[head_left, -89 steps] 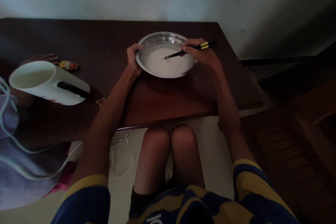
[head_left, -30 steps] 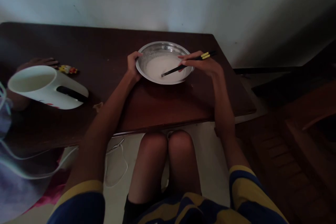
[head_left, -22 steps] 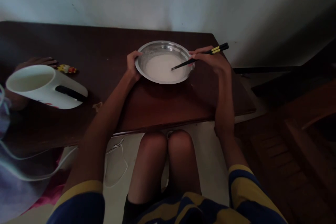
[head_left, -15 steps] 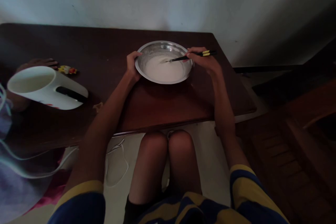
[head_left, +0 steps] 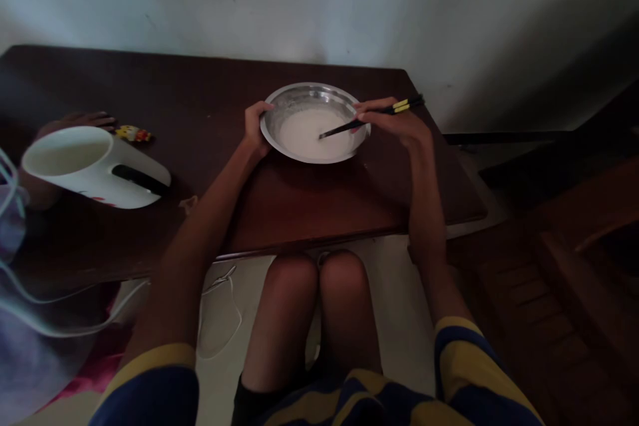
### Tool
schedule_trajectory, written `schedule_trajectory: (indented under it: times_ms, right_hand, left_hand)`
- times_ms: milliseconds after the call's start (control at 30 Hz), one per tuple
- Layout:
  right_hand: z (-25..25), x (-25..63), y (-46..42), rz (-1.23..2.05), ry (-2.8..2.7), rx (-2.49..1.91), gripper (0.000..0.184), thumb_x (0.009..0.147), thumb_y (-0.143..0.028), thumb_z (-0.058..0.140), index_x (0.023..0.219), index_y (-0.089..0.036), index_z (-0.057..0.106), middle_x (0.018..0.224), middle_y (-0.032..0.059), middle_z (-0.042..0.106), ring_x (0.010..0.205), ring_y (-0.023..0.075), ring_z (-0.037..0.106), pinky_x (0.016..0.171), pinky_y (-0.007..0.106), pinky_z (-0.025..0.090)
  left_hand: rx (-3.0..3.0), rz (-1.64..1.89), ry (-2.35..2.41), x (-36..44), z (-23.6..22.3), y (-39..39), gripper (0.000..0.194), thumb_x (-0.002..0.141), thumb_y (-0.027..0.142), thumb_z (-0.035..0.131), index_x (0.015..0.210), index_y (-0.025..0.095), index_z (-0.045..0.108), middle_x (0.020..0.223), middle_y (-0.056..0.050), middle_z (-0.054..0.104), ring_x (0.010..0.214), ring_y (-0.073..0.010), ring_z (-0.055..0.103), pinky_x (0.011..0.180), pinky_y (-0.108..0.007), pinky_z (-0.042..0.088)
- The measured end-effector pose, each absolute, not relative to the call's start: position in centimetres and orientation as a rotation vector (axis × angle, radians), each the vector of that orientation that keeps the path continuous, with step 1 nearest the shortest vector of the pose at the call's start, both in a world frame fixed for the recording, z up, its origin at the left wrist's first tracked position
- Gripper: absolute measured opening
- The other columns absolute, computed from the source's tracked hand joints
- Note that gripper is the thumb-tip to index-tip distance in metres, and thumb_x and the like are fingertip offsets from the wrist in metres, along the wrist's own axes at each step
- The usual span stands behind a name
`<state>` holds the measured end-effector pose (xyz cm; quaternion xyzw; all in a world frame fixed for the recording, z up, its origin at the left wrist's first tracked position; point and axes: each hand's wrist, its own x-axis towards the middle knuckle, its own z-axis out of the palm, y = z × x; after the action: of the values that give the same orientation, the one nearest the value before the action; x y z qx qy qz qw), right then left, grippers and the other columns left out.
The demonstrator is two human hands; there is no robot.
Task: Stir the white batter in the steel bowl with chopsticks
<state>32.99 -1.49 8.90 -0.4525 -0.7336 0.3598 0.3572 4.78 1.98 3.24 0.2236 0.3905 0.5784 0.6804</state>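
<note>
Left hand (head_left: 256, 128) pinches the left rim of the steel bowl (head_left: 302, 98), right hand (head_left: 397, 125) pinches the black chopsticks (head_left: 342, 128) at its right side, table (head_left: 299, 210) under it; imo brace firmly and sweep slow circles through the white mix (head_left: 302, 132)

A dark table (head_left: 319, 213) adjoins a dimly lit, pale wall (head_left: 299, 6).

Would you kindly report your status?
Left hand gripping round, shiny metal bowl; right hand holding black, yellow-banded chopsticks, tips at milky liquid; white cylindrical jug off left.
</note>
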Motion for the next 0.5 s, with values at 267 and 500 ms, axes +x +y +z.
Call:
schedule_trajectory:
  times_ms: [267,500]
  right_hand:
    - [9.26,33.0,-1.69,0.861,-1.782,-1.233,0.021,0.088,-0.039,0.078,0.07,-0.027,0.077,0.083,0.0037,0.082,0.134,0.0317,0.071,0.129,0.052,0.043]
    - [9.18,32.24,-1.65,0.863,-1.805,-1.285,0.019,0.09,-0.03,0.08,0.072,-0.025,0.076,0.086,0.0028,0.082,0.123,0.0284,0.074,0.118,0.046,0.052]
  left_hand:
    - [0.505,1.297,0.853,4.68,3.15,1.99,0.015,0.096,0.028,0.061,0.102,0.023,0.074,0.093,-0.006,0.084,0.132,-0.0355,0.07,0.1,-0.044,0.064]
    - [0.504,1.299,0.878,4.55,2.64,2.52,0.017,0.091,0.031,0.068,0.104,0.022,0.075,0.097,-0.006,0.084,0.116,-0.037,0.078,0.096,-0.044,0.067]
